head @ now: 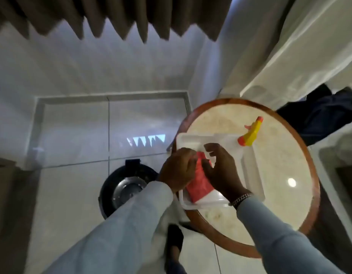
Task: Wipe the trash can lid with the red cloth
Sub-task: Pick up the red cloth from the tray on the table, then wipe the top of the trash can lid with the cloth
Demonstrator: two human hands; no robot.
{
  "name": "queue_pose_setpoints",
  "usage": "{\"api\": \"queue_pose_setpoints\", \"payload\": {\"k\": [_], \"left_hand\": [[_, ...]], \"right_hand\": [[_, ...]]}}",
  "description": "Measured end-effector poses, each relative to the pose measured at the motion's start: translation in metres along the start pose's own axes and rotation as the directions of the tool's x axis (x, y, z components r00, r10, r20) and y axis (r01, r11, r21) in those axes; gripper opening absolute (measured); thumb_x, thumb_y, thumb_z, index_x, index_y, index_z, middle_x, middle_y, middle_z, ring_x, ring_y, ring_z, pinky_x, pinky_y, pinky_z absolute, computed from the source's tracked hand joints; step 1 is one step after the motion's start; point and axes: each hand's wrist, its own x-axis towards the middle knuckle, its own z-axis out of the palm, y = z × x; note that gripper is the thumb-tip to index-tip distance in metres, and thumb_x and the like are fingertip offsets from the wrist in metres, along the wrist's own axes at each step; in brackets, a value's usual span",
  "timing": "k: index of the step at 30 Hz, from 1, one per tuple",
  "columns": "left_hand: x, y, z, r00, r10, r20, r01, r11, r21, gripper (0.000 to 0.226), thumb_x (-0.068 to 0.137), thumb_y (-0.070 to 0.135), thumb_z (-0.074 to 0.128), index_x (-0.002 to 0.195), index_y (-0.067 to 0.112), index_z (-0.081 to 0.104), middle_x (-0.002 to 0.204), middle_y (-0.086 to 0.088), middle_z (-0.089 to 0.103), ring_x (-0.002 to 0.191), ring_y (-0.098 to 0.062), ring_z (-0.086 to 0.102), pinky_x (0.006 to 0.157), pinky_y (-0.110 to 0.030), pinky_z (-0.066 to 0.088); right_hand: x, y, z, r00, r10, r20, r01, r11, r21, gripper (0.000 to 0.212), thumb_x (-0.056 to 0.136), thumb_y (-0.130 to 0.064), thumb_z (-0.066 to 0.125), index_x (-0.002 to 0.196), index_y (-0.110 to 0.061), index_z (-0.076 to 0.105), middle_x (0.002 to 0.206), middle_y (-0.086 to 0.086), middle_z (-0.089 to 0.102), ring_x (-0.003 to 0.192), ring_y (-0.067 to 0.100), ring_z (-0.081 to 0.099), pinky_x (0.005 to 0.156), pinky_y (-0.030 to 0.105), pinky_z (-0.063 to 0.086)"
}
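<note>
At the near edge, two pale-blue sleeves are reaching in from below, and a dark shoe [174, 244] is showing on the tiled floor between them. Right wrist is wearing a metal bracelet [240, 199]. Both hands are working on the red cloth [199, 181], which is lying in the white tray [254, 175] on the round table [301, 194]. Left hand [179, 171] is curling its fingers onto the cloth's left edge, gripping it. Right hand [220, 171] is pressing on the cloth's right side, with its upper fingers bent and loosely spread above the tray. Left of the table, the black trash can [111, 186] is sitting on the floor, its shiny lid [127, 189] partly hidden by the left sleeve, well apart from the cloth. Farther back, a yellow-and-red spray bottle [250, 133] is lying across the tray's far corner. Brown curtain hem is hanging along the top.
</note>
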Motion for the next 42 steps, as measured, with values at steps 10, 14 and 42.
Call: {"api": "queue_pose_setpoints", "payload": {"k": [10,14,42], "left_hand": [[0.019,-0.052,0.092,0.987,0.162,-0.009,-0.115,0.741,0.662,0.026,0.081,0.026,0.065,0.102,0.01,0.064,0.093,-0.01,0.073,0.085,-0.026,0.069,0.121,-0.052,0.012],[0.022,-0.049,0.083,0.982,0.186,-0.023,-0.151,0.855,0.496,0.027,0.081,0.014,0.064,0.109,0.014,0.064,0.108,-0.007,0.071,0.109,-0.025,0.064,0.122,-0.048,0.008],[-0.104,-0.39,-0.028,0.981,0.167,-0.095,-0.134,0.949,0.286,0.05,0.091,0.024,0.058,0.133,-0.002,0.051,0.139,-0.021,0.054,0.137,-0.031,0.044,0.116,-0.041,0.035]], "right_hand": [[0.003,0.083,0.085,0.992,0.123,-0.016,-0.122,0.991,0.052,0.05,0.084,-0.006,0.066,0.131,-0.009,0.049,0.121,0.012,0.062,0.109,0.029,0.058,0.092,0.039,0.049],[0.003,0.077,0.078,0.99,0.128,-0.064,-0.115,0.978,0.173,0.062,0.084,0.004,0.066,0.141,-0.004,0.044,0.115,0.017,0.066,0.095,0.026,0.061,0.086,0.032,0.045],[-0.041,-0.007,0.337,0.996,-0.005,0.091,-0.016,0.974,0.225,0.031,0.084,0.012,0.053,0.105,-0.009,0.064,0.095,-0.01,0.06,0.087,0.005,0.058,0.078,0.003,0.042]]}}
